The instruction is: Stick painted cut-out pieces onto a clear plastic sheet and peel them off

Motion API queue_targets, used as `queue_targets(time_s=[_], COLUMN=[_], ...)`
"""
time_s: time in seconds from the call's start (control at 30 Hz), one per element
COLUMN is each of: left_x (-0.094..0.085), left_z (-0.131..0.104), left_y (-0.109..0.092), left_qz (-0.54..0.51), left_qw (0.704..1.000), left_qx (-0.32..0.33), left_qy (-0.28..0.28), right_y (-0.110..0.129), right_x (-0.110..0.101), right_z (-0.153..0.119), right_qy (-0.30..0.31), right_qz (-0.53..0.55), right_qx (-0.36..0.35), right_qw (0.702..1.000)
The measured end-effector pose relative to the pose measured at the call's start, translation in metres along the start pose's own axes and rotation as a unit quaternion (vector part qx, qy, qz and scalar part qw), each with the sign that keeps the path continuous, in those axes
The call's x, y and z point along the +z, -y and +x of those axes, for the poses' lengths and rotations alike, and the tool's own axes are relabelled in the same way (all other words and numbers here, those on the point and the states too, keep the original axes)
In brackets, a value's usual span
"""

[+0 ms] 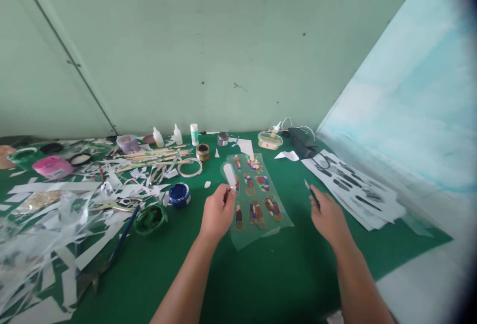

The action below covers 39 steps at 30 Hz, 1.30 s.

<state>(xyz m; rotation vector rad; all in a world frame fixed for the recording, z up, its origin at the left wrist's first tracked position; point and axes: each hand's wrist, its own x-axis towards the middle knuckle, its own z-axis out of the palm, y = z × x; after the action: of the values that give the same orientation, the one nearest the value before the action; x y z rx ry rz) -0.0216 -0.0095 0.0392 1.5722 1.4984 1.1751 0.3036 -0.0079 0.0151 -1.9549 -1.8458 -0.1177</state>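
Observation:
My left hand (219, 210) pinches a long rounded white paper cut-out (229, 176) with a clear film edge round it, held upright above the table. Behind and beside it lies a clear plastic sheet (247, 238) with several painted patches in red, blue and brown, such as the one (274, 208) at its lower right. My right hand (328, 214) is closed round a slim dark craft knife (312, 192), its pale pointed blade tilted up and left. The knife is right of the sheet and apart from it.
Stacked white sheets with dark shapes (346, 185) lie at the right. A blue paint jar (179, 196), a green paint pot (150, 219) and paper scraps (89, 244) lie left. Behind stand a glue stick (194, 134), white bottles (177, 135) and a plastic tub (270, 140) before the wall.

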Motion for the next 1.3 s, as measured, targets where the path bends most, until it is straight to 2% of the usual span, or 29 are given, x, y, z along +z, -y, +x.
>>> queue_targets(time_s=[0.1, 0.2, 0.27, 0.3, 0.4, 0.5, 0.57, 0.67, 0.8, 0.87, 1.0, 1.07, 1.13, 1.2, 1.3], left_x=[0.002, 0.005, 0.010, 0.012, 0.018, 0.018, 0.016, 0.012, 0.010, 0.010, 0.013, 0.015, 0.017, 0.018, 0.019], left_z=[0.000, -0.006, -0.016, -0.024, -0.054, -0.089, -0.109, -0.130, -0.144, -0.149, -0.158, -0.161, -0.164, -0.168, -0.173], left_y=[0.003, -0.006, -0.021, -0.032, -0.069, -0.101, -0.116, -0.130, -0.142, -0.148, -0.160, -0.167, -0.175, -0.183, -0.196], left_qz=[-0.008, -0.038, -0.060, -0.073, -0.139, -0.176, -0.139, -0.049, 0.085, 0.101, -0.026, -0.114, -0.192, -0.250, -0.292], left_qw=[1.000, 0.999, 0.997, 0.995, 0.985, 0.974, 0.976, 0.981, 0.980, 0.982, 0.991, 0.986, 0.975, 0.960, 0.944], left_qx=[0.015, 0.029, 0.042, 0.049, 0.060, 0.064, 0.084, 0.118, 0.130, 0.126, 0.092, 0.059, 0.031, 0.009, -0.016], left_qy=[-0.020, -0.011, 0.020, 0.039, 0.089, 0.131, 0.145, 0.143, 0.120, 0.102, 0.095, 0.103, 0.110, 0.125, 0.153], right_y=[-0.010, 0.002, 0.026, 0.042, 0.089, 0.120, 0.127, 0.128, 0.124, 0.122, 0.120, 0.119, 0.116, 0.113, 0.108], right_x=[-0.004, -0.021, -0.042, -0.055, -0.096, -0.124, -0.132, -0.137, -0.145, -0.151, -0.158, -0.159, -0.161, -0.167, -0.179], right_z=[-0.027, -0.050, -0.065, -0.071, -0.085, -0.095, -0.103, -0.114, -0.125, -0.129, -0.133, -0.135, -0.138, -0.142, -0.147], right_qy=[-0.024, -0.062, -0.071, -0.051, 0.062, 0.054, 0.035, 0.030, 0.009, 0.016, 0.072, 0.052, 0.014, -0.011, -0.014], right_qz=[0.035, 0.094, 0.182, 0.239, 0.393, 0.468, 0.490, 0.499, 0.464, 0.467, 0.537, 0.579, 0.602, 0.586, 0.513], right_qx=[-0.005, 0.019, 0.045, 0.050, 0.023, -0.012, -0.032, -0.045, -0.046, -0.038, -0.005, 0.002, -0.025, -0.077, -0.133], right_qw=[0.999, 0.993, 0.980, 0.968, 0.917, 0.882, 0.870, 0.865, 0.885, 0.883, 0.841, 0.814, 0.798, 0.806, 0.848])
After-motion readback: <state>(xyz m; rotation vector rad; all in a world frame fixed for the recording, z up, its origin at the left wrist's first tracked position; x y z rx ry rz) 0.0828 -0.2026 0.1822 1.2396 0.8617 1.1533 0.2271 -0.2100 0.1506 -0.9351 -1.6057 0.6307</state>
